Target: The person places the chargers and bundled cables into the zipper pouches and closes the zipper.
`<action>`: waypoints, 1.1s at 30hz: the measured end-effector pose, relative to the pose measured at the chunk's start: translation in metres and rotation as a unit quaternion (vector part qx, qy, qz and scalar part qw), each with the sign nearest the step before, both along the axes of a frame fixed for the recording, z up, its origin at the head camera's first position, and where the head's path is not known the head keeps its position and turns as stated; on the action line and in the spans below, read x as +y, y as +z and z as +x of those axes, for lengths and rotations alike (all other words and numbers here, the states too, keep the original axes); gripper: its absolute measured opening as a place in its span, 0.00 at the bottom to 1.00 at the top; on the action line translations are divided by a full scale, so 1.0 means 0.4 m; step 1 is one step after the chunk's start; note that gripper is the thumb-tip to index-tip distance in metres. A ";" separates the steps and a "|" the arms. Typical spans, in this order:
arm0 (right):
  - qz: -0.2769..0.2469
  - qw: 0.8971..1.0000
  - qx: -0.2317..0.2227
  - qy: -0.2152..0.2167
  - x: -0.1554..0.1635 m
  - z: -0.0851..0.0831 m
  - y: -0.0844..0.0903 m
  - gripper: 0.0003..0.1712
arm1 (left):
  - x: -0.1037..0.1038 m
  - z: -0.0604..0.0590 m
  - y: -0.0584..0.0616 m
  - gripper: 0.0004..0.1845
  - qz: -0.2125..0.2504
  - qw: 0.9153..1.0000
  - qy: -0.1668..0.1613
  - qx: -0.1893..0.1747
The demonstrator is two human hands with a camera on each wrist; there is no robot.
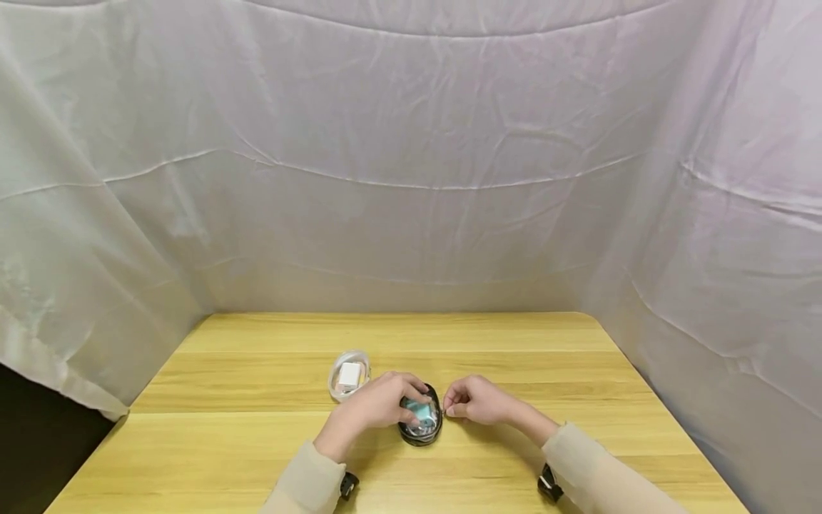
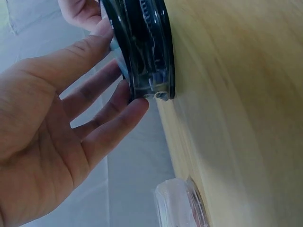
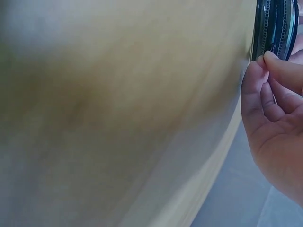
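A small oval zip case (image 1: 421, 432) with a black rim and clear top lies on the table, something teal showing inside it. My left hand (image 1: 384, 402) holds it from the left, thumb and fingers spread over its top and side. In the left wrist view the case's black side (image 2: 147, 42) faces the camera, zipper teeth along it. At the right edge my right hand (image 1: 483, 401) pinches the zipper pull between thumb and forefinger; the pull itself is mostly covered. The right wrist view shows those fingertips against the zipper (image 3: 268, 28), which looks closed above them.
Left of my left hand lies a second case (image 1: 331, 378) with a clear, whitish rim and a white charger block (image 1: 349, 375) inside. Both sit on a wood-grain table (image 1: 501, 471). Grey cloth (image 1: 411, 235) hangs behind and along both sides.
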State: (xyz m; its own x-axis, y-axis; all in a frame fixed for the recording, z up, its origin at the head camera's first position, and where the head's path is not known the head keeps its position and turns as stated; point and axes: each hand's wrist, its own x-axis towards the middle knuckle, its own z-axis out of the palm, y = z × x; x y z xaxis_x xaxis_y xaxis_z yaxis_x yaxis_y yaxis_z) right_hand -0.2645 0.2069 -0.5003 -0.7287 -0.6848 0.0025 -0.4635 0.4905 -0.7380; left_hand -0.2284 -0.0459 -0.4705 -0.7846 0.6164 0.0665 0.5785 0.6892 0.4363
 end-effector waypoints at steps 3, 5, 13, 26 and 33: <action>0.001 1.000 0.006 -0.003 -0.002 -0.006 0.002 0.03 | -0.001 0.002 0.002 0.22 -0.002 1.000 -0.005 0.007; -0.001 1.000 0.008 -0.006 -0.003 -0.010 0.004 0.03 | -0.003 0.002 0.003 0.23 -0.001 1.000 -0.008 0.011; 0.013 0.999 0.029 -0.008 -0.019 -0.028 0.013 0.02 | -0.006 -0.001 0.004 0.22 0.004 1.000 -0.018 0.022; 0.026 1.000 0.011 -0.014 -0.053 -0.053 0.010 0.06 | -0.004 0.012 0.010 0.19 -0.006 0.999 -0.009 0.051; 0.030 0.999 0.021 -0.002 -0.051 -0.057 0.010 0.06 | -0.001 0.006 0.004 0.17 -0.009 0.999 -0.001 0.049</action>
